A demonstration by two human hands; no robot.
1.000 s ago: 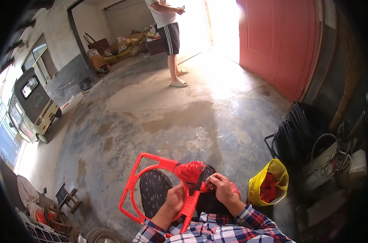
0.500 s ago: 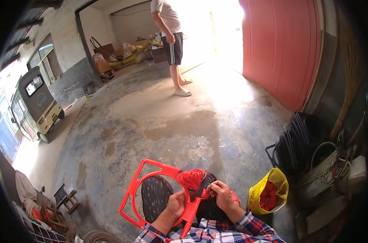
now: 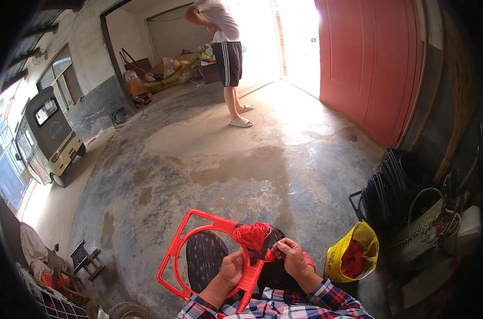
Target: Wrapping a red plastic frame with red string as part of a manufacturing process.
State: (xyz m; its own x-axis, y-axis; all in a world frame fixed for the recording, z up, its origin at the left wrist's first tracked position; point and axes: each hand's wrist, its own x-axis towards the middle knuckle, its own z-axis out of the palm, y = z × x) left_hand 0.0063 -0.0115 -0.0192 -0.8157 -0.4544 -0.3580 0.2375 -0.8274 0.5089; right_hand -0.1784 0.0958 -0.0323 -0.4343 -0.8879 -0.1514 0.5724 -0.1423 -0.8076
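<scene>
A red frame [image 3: 169,260] with a round opening lies tilted across my lap, its bars looking wrapped in red cord. My left hand [image 3: 232,268] is closed around the side of the ring nearest my body's middle. Just to the right of it, my right hand [image 3: 289,256] pinches what looks like a thin red cord [image 3: 272,260] at the frame's right edge. A bundle of red cord [image 3: 250,235] rests at the frame's upper right corner, over my knee. The fingertips of my right hand partly hide the strand.
At my right stands a yellow bag [image 3: 334,259] with red bundles inside. Behind it are black stacked items [image 3: 386,178] and a wire basket [image 3: 425,219]. A small stool [image 3: 87,260] is at left. Farther off stand a person [image 3: 229,58], a three-wheeled vehicle [image 3: 51,135] and a red door [image 3: 369,69].
The person at the back has raised a forearm, bending the elbow. My hands and the red frame have barely moved.
</scene>
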